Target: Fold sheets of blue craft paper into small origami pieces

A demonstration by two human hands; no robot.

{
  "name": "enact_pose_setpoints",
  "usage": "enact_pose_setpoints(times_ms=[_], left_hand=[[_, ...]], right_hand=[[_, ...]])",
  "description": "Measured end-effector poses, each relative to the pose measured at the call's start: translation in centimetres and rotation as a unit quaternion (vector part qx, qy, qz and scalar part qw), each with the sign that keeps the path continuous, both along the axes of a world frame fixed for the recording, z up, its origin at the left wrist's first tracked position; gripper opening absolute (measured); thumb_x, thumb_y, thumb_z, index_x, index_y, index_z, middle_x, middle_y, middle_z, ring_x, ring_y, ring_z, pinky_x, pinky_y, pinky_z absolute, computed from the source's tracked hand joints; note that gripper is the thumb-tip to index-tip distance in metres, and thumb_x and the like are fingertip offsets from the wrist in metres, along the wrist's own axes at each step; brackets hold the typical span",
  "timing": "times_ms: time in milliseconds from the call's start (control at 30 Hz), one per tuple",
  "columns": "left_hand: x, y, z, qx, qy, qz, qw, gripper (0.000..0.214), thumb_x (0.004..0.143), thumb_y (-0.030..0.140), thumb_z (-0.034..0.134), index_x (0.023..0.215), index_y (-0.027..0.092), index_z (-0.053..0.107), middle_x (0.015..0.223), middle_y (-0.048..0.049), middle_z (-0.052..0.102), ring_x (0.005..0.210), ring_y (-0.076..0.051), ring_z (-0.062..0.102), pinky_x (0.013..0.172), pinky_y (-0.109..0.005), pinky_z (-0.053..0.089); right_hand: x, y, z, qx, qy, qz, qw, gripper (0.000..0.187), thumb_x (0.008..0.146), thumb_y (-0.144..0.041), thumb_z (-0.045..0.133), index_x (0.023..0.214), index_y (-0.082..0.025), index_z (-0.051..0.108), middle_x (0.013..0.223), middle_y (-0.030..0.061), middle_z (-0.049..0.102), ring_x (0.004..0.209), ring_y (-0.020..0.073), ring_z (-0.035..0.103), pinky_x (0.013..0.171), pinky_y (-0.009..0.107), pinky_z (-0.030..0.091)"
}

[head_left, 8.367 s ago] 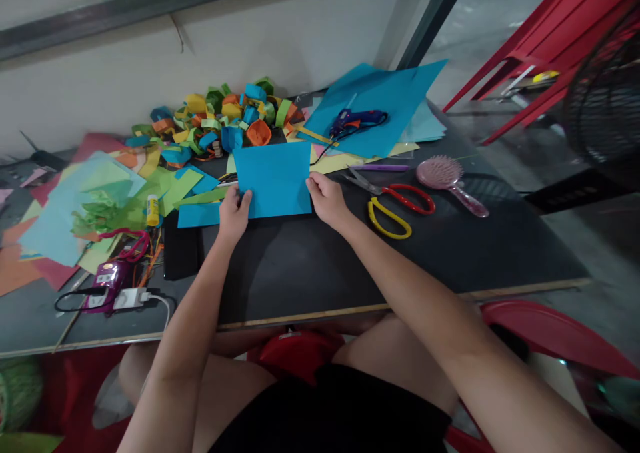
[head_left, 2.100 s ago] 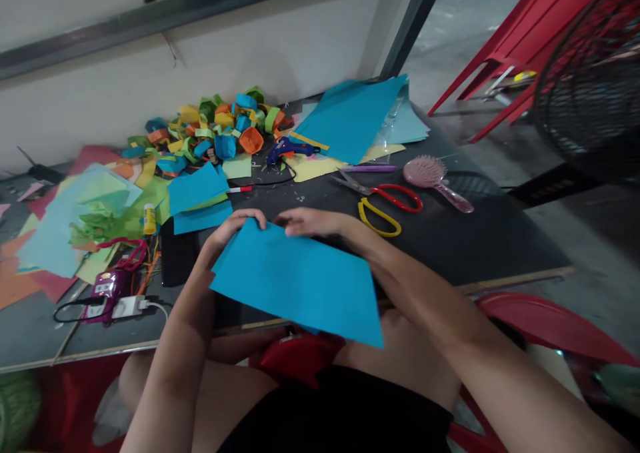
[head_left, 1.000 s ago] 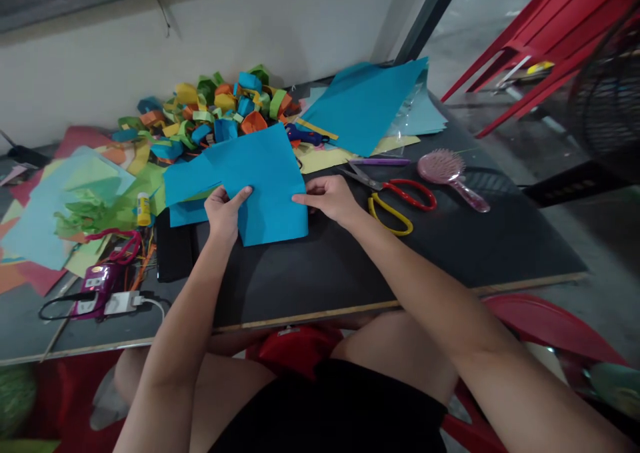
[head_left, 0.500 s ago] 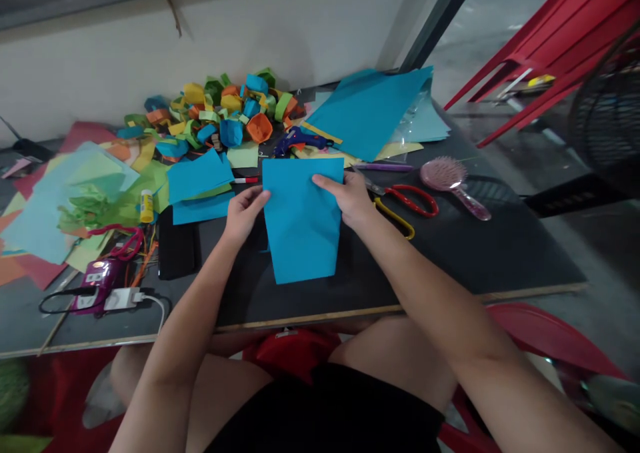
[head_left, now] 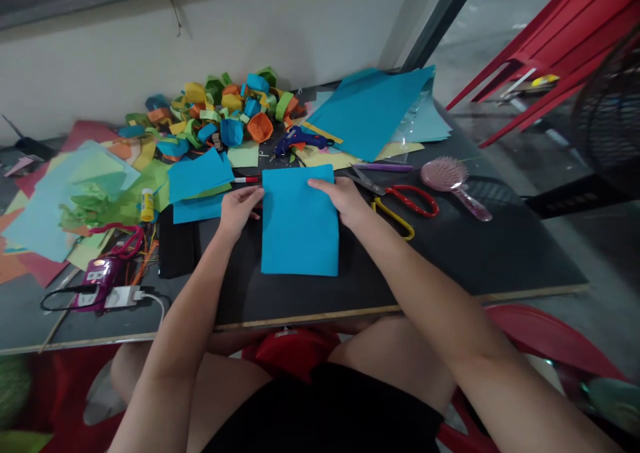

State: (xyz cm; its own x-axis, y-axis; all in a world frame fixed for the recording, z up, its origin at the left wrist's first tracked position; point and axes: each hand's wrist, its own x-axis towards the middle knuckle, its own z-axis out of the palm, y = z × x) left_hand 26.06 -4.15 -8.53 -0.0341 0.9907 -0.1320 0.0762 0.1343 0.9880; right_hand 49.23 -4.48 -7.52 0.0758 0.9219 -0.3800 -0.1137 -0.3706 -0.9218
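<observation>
A folded blue paper sheet (head_left: 299, 229) lies flat on the black table (head_left: 450, 253) in front of me. My left hand (head_left: 239, 207) grips its left edge near the top, fingers curled on the paper. My right hand (head_left: 345, 199) rests on the upper right part of the sheet, index finger stretched across it and pressing down. A red marker (head_left: 246, 179) lies just beyond my left hand.
Red and yellow scissors (head_left: 397, 203) and a pink hairbrush (head_left: 450, 179) lie to the right. A blue glue gun (head_left: 297, 139), a pile of coloured paper loops (head_left: 225, 113), large blue sheets (head_left: 367, 109), a glue stick (head_left: 147, 204) and scrap papers (head_left: 75, 193) crowd the back and left.
The blue sheet has come down from being held up and now lies flat and square on the table. Both hands have shifted slightly toward its top edge.
</observation>
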Motion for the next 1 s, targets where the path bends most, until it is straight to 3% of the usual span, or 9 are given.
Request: enact_pose_setpoints(times_ms=[167,300,400,533,733,1000], left_hand=[[-0.2,-0.2,-0.2,0.057,0.010,0.020,0.998,0.038,0.062,0.042,0.081,0.089,0.016,0.077,0.080,-0.0058,0.075,0.063,-0.014,0.064,0.051,-0.025,0.052],[-0.2,-0.5,0.1,0.121,0.027,0.052,0.991,0.029,0.061,0.041,0.082,0.078,0.017,0.077,0.077,-0.0055,0.074,0.068,-0.016,0.066,0.063,-0.028,0.054],[-0.2,-0.6,0.4,0.153,0.036,0.062,0.986,0.026,0.063,0.041,0.081,0.075,0.018,0.077,0.076,-0.0051,0.074,0.067,-0.016,0.065,0.063,-0.029,0.054],[0.0,-0.9,0.7,0.193,0.012,0.078,0.978,0.022,0.063,0.037,0.082,0.075,0.020,0.077,0.077,-0.0036,0.074,0.067,-0.014,0.065,0.063,-0.027,0.055],[0.3,-1.2,1.3,0.192,-0.043,0.093,0.976,0.024,0.058,0.033,0.086,0.077,0.021,0.077,0.077,-0.0026,0.074,0.066,-0.013,0.066,0.064,-0.027,0.057],[0.4,-1.3,1.5,0.173,-0.044,0.097,0.979,0.026,0.058,0.036,0.085,0.077,0.020,0.076,0.078,-0.0028,0.074,0.069,-0.014,0.067,0.067,-0.028,0.058]], right_hand=[[-0.4,-0.6,-0.1,0.076,-0.014,0.011,0.997,0.032,0.056,-0.044,0.083,0.070,-0.019,0.070,0.078,0.0067,0.073,0.074,0.0260,0.069,0.066,0.037,0.055],[-0.4,-0.7,0.0,0.077,0.002,0.024,0.997,0.035,0.054,-0.046,0.085,0.069,-0.019,0.069,0.078,0.0068,0.073,0.074,0.0256,0.069,0.066,0.037,0.056],[-0.4,-0.8,0.1,0.086,0.009,0.032,0.996,0.037,0.053,-0.049,0.085,0.069,-0.019,0.069,0.079,0.0071,0.073,0.074,0.0254,0.070,0.066,0.037,0.056],[-0.4,-1.1,0.3,0.148,0.017,0.033,0.988,0.037,0.055,-0.051,0.084,0.068,-0.021,0.068,0.077,0.0054,0.072,0.071,0.0230,0.068,0.064,0.035,0.056],[-0.3,-1.2,0.2,0.182,0.038,0.042,0.982,0.035,0.058,-0.051,0.084,0.070,-0.021,0.069,0.075,0.0042,0.071,0.069,0.0212,0.067,0.064,0.035,0.056],[-0.5,-1.5,0.7,0.181,0.024,0.049,0.982,0.038,0.058,-0.055,0.082,0.071,-0.022,0.068,0.076,0.0049,0.071,0.075,0.0233,0.068,0.069,0.037,0.056]])
